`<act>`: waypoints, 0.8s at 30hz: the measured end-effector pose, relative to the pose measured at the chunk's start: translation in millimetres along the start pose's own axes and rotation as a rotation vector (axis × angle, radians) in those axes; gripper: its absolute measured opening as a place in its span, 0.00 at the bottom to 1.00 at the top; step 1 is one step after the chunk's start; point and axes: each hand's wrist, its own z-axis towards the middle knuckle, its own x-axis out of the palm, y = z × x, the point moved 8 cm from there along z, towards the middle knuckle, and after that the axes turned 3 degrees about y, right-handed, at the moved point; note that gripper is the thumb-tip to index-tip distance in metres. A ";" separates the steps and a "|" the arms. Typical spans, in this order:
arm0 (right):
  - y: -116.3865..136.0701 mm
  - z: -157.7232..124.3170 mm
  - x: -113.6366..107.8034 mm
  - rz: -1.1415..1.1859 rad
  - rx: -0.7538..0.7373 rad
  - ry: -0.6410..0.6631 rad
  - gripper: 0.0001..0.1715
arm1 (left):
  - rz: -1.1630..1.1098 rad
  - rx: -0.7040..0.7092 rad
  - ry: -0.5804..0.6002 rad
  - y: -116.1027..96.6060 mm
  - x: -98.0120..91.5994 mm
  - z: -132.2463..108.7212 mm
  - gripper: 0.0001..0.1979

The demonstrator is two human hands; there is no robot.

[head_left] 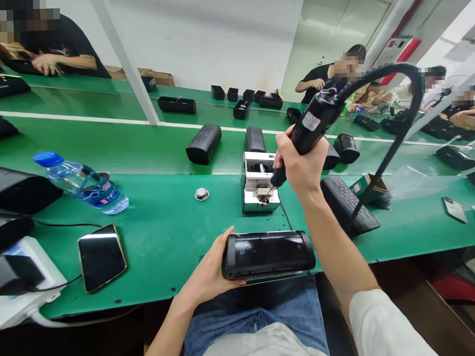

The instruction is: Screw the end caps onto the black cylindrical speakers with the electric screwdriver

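Bracing the speaker point(269, 253) at the desk point(161, 238) edge, my left hand point(209, 275) cups its end; it looks rigid, smooth, light. My right hand's point(301, 163) fingers wrap the screwdriver point(308, 129).

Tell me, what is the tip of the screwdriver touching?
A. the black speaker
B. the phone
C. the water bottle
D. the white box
D: the right hand holds the screwdriver with its tip down on the white box, while the left hand holds the black speaker at the table edge.
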 end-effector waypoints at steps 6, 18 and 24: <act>-9.4 1.5 5.4 -0.039 -0.008 -0.019 0.18 | -0.013 0.050 0.005 -3.8 -0.2 1.9 0.70; 35.7 -29.6 26.8 0.164 0.102 0.133 0.13 | -0.021 0.126 -0.002 -9.9 0.1 1.7 0.73; 61.0 -43.1 56.9 0.219 0.136 0.195 0.13 | -0.016 0.152 -0.010 -9.5 1.7 2.6 0.73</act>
